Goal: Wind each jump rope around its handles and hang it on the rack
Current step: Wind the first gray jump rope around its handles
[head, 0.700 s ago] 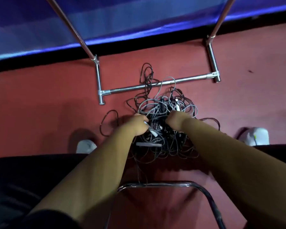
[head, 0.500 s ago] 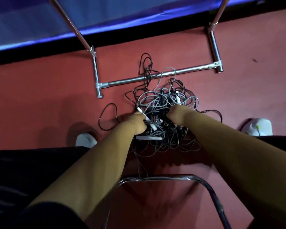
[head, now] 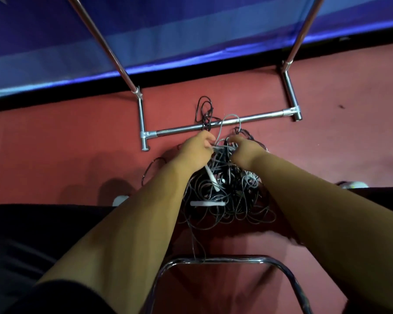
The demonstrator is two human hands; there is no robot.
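Observation:
A tangled heap of grey and black jump ropes (head: 227, 196) lies on the red floor in front of the chrome rack's base bar (head: 254, 117). White handles stick out of the heap, one lying flat (head: 208, 203). My left hand (head: 196, 149) is closed on a white handle (head: 211, 180) and on grey cord at the far side of the heap. My right hand (head: 244, 149) grips cord close beside it. A grey loop (head: 230, 120) rises between both hands and crosses the base bar.
The rack's two chrome uprights (head: 104, 41) rise toward me in front of a blue wall panel (head: 191, 30). A chrome chair frame (head: 213, 260) curves below my arms, with cord trailing over it. Black trouser legs and white shoes (head: 120, 200) flank the heap.
Both hands have moved away from me across the heap toward the rack's base bar and come closer together, pulling cord and a white handle up with them.

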